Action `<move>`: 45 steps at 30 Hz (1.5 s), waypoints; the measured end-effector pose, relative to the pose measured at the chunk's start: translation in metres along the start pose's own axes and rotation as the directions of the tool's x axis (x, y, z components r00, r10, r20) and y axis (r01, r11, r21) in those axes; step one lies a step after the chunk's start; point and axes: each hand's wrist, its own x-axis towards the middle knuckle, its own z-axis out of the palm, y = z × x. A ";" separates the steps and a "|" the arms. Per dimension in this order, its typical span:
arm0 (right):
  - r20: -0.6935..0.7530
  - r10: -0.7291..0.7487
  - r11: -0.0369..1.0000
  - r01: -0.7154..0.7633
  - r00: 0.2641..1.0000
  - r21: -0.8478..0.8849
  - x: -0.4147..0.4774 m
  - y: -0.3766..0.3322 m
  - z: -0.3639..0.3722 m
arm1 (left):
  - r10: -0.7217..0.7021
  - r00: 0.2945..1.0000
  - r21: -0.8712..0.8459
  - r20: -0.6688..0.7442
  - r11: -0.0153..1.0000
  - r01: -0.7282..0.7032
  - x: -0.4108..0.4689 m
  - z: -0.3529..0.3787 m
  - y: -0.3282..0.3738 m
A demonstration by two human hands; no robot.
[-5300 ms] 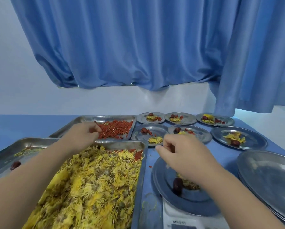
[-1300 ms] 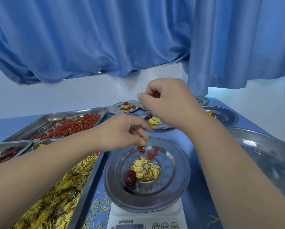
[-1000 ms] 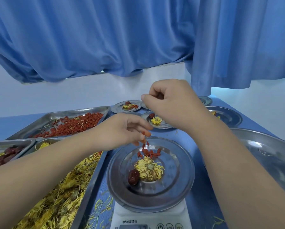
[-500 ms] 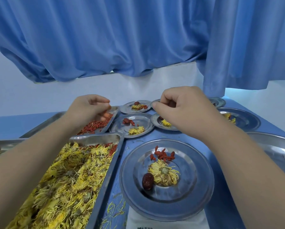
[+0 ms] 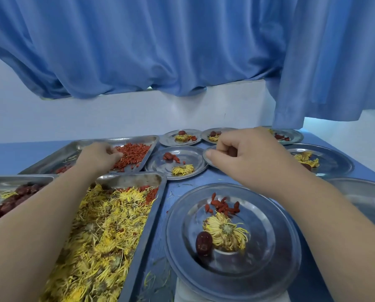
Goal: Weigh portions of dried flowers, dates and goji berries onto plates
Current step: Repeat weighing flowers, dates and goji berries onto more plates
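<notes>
A steel plate [image 5: 273, 256] rests on the white scale [image 5: 183, 294] near me, holding one yellow dried flower [image 5: 227, 232], one dark date [image 5: 203, 244] and a small heap of red goji berries [image 5: 223, 206]. My left hand [image 5: 99, 156] reaches into the goji tray [image 5: 136, 141], fingers bunched among the loose berries [image 5: 133, 154]; whether it holds any is hidden. My right hand [image 5: 245, 158] hovers beyond the plate with thumb and fingertips pinched together, nothing visible in them.
A tray of yellow flowers [image 5: 99, 225] lies at front left, a tray of dates [image 5: 10, 201] beside it. Several filled plates [image 5: 178, 163] sit at the back. Empty stacked plates [image 5: 365, 192] are at the right. A blue curtain hangs behind.
My left hand left the plate on the scale, where it dropped goji berries, and moved back left into the goji tray. My right hand sank lower and stayed pinched.
</notes>
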 end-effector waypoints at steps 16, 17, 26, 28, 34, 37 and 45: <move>0.028 0.032 0.999 -0.032 0.999 0.002 0.000 0.001 -0.006 | -0.004 0.967 -0.509 0.257 0.850 0.138 -0.024 -0.029 0.004; 0.032 0.037 0.999 -0.037 0.999 0.001 0.000 0.001 -0.008 | -0.005 0.961 -0.553 0.275 0.817 0.162 -0.029 -0.032 0.008; 0.225 0.105 0.994 -0.099 0.969 -0.041 -0.007 -0.028 -0.040 | 0.095 0.935 -0.823 0.341 0.511 0.249 -0.114 -0.062 0.056; 0.198 0.072 0.997 -0.067 0.978 -0.032 -0.011 -0.042 -0.051 | 0.091 0.937 -0.880 0.337 0.383 0.280 -0.136 -0.065 0.066; 0.174 0.068 0.998 -0.066 0.982 -0.014 -0.042 -0.071 -0.052 | 0.105 0.930 -0.866 0.352 0.415 0.281 -0.197 -0.052 0.080; 0.190 0.112 0.986 -0.085 0.975 -0.143 -0.068 -0.067 -0.042 | 0.121 0.935 -0.879 0.334 0.398 0.262 -0.213 -0.052 0.082; 0.055 0.438 0.898 -0.440 0.897 0.030 -0.143 -0.029 -0.031 | 0.105 0.930 -0.930 0.352 0.152 0.334 -0.228 -0.059 0.074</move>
